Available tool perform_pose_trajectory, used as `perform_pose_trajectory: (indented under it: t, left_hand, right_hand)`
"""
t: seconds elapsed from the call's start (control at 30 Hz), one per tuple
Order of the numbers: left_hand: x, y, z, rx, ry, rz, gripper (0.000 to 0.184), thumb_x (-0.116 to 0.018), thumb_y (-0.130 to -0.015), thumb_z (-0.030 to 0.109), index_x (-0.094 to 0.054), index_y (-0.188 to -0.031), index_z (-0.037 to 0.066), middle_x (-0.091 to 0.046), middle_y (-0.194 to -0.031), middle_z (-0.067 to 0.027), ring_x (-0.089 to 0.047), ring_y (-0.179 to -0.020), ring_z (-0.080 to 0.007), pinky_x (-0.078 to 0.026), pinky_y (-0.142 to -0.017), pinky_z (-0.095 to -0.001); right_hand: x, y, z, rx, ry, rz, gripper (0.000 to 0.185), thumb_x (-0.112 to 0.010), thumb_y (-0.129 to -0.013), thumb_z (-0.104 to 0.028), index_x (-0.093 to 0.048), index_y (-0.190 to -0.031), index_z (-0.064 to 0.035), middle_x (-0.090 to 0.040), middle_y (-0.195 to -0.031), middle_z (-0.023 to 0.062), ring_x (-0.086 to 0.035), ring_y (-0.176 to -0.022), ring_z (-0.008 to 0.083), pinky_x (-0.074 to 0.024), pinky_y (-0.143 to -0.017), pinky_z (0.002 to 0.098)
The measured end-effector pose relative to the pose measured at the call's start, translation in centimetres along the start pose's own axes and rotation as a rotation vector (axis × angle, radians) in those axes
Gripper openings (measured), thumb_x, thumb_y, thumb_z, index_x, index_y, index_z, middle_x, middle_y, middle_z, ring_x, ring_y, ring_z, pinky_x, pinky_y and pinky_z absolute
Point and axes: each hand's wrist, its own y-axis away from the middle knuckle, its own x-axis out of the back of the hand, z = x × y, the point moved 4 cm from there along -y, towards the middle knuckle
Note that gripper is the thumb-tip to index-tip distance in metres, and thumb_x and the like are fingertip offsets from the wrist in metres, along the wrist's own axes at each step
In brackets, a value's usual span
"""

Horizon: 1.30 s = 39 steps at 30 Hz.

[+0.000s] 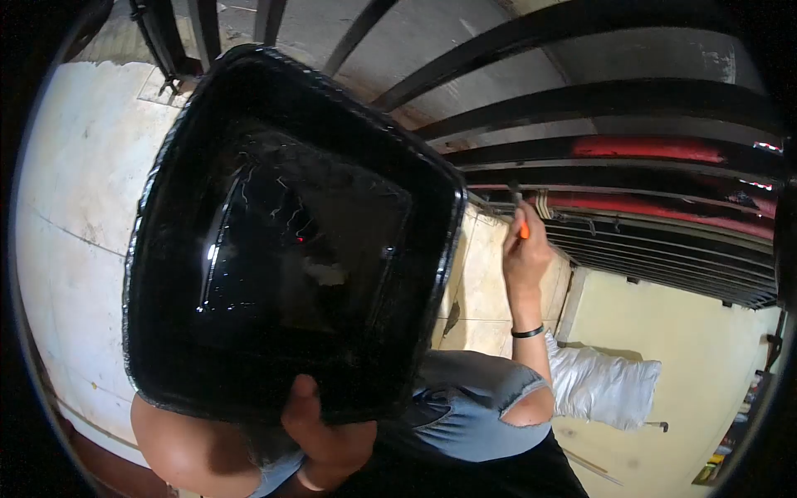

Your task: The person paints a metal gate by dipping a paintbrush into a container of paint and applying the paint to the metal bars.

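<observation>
Held the black tub [170, 274] over the knees [191, 444], with its open top toward the camera and with the left hand [328, 436] clamped on the near rim, thumb inside, other fingers out of sight. Had the right hand [527, 253] curled snugly round an orange-handled tool [525, 229], its grey end close to the black gate [664, 98]; could not tell whether touching. Looked under way rather than over, judging by the load in both hands. Could not tell how much was finished or left, nor tell liquid from plain shine in the tub. Worked above a pale tiled floor [75, 183] with dark seams and smudges. Saw red patches [647, 149] among the gate's bars, grey ground [432, 46] beyond, and a whitish, crumpled sack [610, 386] near a pale yellow wall [647, 307].
</observation>
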Motion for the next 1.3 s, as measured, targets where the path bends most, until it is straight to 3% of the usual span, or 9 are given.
perform_pose_trajectory:
  t: [0.2,0.53,0.7,0.8,0.9,1.0,1.1,1.2,1.3]
  left_hand:
    - [0.1,0.1,-0.5,0.065,0.169,0.071,0.060,-0.081,-0.088,0.008,-0.040,-0.132,0.003,-0.058,-0.127,-0.0196,-0.066,-0.108,-0.0262,-0.056,-0.084,-0.0366]
    - [0.4,-0.6,0.9,-0.006,-0.096,0.025,0.059,-0.080,-0.088,0.007,-0.042,-0.132,0.001,-0.059,-0.119,-0.0161,-0.067,-0.100,-0.0271,-0.055,-0.088,-0.0369]
    - [0.4,-0.1,0.6,-0.050,-0.306,0.094,0.061,-0.078,-0.091,0.009,-0.039,-0.136,0.002,-0.060,-0.121,-0.0181,-0.067,-0.103,-0.0280,-0.055,-0.090,-0.0369]
    - [0.8,0.3,-0.5,-0.005,-0.268,0.176,0.060,-0.080,-0.088,0.040,-0.056,-0.123,-0.003,-0.061,-0.111,-0.0188,-0.061,-0.107,-0.0342,-0.049,-0.094,-0.0454]
    - [0.6,-0.5,0.8,-0.061,-0.054,0.022,0.063,-0.084,-0.086,0.010,-0.043,-0.133,-0.001,-0.059,-0.116,-0.0155,-0.067,-0.102,-0.0298,-0.055,-0.091,-0.0372]
    - [0.3,0.0,1.5,-0.028,-0.477,0.101,0.064,-0.085,-0.086,0.011,-0.043,-0.132,0.000,-0.058,-0.119,-0.0172,-0.066,-0.106,-0.0307,-0.055,-0.092,-0.0384]
    - [-0.3,1.1,-0.1,0.018,-0.266,0.234,0.059,-0.083,-0.085,0.035,-0.058,-0.122,-0.003,-0.060,-0.118,-0.0192,-0.060,-0.109,-0.0347,-0.049,-0.098,-0.0465]
    - [-0.6,1.4,-0.2,0.332,0.193,0.322,0.062,-0.084,-0.082,0.035,-0.058,-0.122,-0.004,-0.060,-0.118,-0.0194,-0.060,-0.109,-0.0338,-0.049,-0.098,-0.0462]
    - [0.5,0.3,0.5,0.111,-0.325,0.243,0.062,-0.083,-0.083,0.032,-0.057,-0.126,-0.005,-0.060,-0.117,-0.0185,-0.059,-0.110,-0.0332,-0.048,-0.099,-0.0468]
  right_hand:
    - [-1.2,0.6,2.3,-0.048,-0.006,-0.029,0.018,-0.070,-0.098,-0.013,-0.071,-0.113,-0.0019,-0.075,-0.100,0.0135,-0.074,-0.073,0.0284,-0.0588,-0.058,0.0355]
    - [-1.1,0.7,-0.7,0.033,-0.107,0.009,0.017,-0.068,-0.099,-0.009,-0.070,-0.113,-0.0007,-0.076,-0.103,0.0161,-0.075,-0.080,0.0302,-0.0612,-0.068,0.0369]
    - [-6.8,2.8,0.6,-0.057,-0.147,-0.216,0.017,-0.068,-0.100,-0.013,-0.069,-0.112,-0.0016,-0.075,-0.103,0.0170,-0.074,-0.080,0.0339,-0.0604,-0.066,0.0377]
    - [-6.1,2.4,0.9,-0.048,-0.096,-0.239,0.017,-0.068,-0.100,-0.013,-0.069,-0.113,-0.0011,-0.075,-0.103,0.0170,-0.074,-0.081,0.0338,-0.0608,-0.067,0.0381]
    - [-4.4,1.8,-0.2,-0.059,-0.154,-0.091,0.019,-0.067,-0.100,-0.013,-0.069,-0.115,-0.0011,-0.075,-0.103,0.0164,-0.075,-0.083,0.0339,-0.0605,-0.069,0.0378]
    - [-8.0,3.1,0.3,-0.043,-0.079,-0.289,0.020,-0.068,-0.100,-0.016,-0.070,-0.115,-0.0020,-0.075,-0.104,0.0154,-0.074,-0.080,0.0348,-0.0601,-0.065,0.0395]
    - [-8.5,3.1,1.5,0.008,-0.035,-0.145,0.021,-0.068,-0.100,-0.018,-0.069,-0.115,-0.0040,-0.075,-0.104,0.0130,-0.072,-0.068,0.0316,-0.0576,-0.057,0.0381]
    - [-5.3,1.6,-0.2,0.042,-0.104,-0.028,0.022,-0.068,-0.100,-0.019,-0.068,-0.115,-0.0033,-0.075,-0.104,0.0132,-0.072,-0.068,0.0313,-0.0571,-0.056,0.0381]
    - [-4.9,1.8,1.1,-0.024,-0.042,-0.185,0.023,-0.069,-0.100,-0.019,-0.069,-0.115,-0.0024,-0.075,-0.106,0.0150,-0.073,-0.071,0.0313,-0.0576,-0.058,0.0377]
